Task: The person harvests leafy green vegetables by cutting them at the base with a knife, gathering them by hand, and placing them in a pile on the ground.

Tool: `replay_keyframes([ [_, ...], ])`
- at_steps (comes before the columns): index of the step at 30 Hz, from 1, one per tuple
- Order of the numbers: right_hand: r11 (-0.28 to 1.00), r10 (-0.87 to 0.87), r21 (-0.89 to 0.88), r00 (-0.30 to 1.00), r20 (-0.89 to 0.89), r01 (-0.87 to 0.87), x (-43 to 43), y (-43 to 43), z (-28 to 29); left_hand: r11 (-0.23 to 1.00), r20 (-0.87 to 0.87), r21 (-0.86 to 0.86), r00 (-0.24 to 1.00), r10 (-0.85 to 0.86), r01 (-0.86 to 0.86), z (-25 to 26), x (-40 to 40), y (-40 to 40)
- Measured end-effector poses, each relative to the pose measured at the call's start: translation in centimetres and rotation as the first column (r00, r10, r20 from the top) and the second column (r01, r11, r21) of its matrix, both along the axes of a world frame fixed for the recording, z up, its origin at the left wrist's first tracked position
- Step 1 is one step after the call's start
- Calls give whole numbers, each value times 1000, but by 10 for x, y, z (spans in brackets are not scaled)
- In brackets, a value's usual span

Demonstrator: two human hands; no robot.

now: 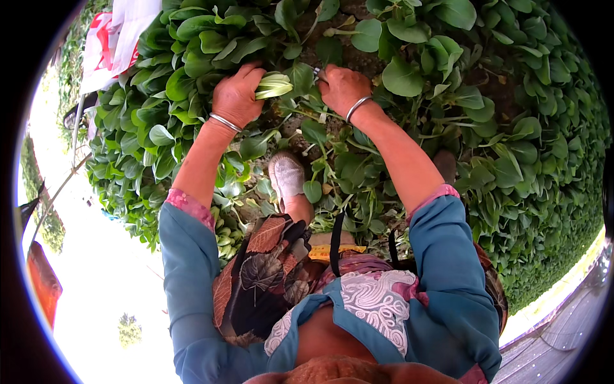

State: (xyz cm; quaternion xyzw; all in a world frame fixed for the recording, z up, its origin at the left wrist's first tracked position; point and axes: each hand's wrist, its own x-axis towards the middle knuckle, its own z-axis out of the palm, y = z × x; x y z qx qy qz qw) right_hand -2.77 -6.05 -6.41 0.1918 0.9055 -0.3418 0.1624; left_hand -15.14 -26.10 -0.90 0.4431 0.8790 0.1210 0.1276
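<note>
My left hand [238, 96] is closed around a leafy green vegetable, likely bok choy; its pale stalks [274, 86] point right, towards my other hand. The leaves of that head merge with the standing plants behind my fingers. A little to the right, my right hand [346, 90] grips a small tool [317, 71] with a shiny metal part. Most of the tool is hidden by my fingers and the leaves, so its kind is unclear. Between the two hands hangs a broad green leaf [301, 78]. Both wrists wear a silver bangle.
Dense leafy plants [532, 144] grow on both sides. Cut stalks lie in a heap [227, 237] by my left knee. Loose leaves and soil surround my shoe [288, 175]. A white and red printed sack [108, 48] is at upper left, near thin poles [76, 129].
</note>
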Motion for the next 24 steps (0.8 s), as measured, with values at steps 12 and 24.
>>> replay_keyframes([
  [12,821,-495,-402,856,-148,406,10,7,1,923,87,-386,996,20,15,7,45,-50],
  [24,988,-61,-131,985,164,83,17,-51,15,952,117,-265,975,190,-153,-7,58,-54],
])
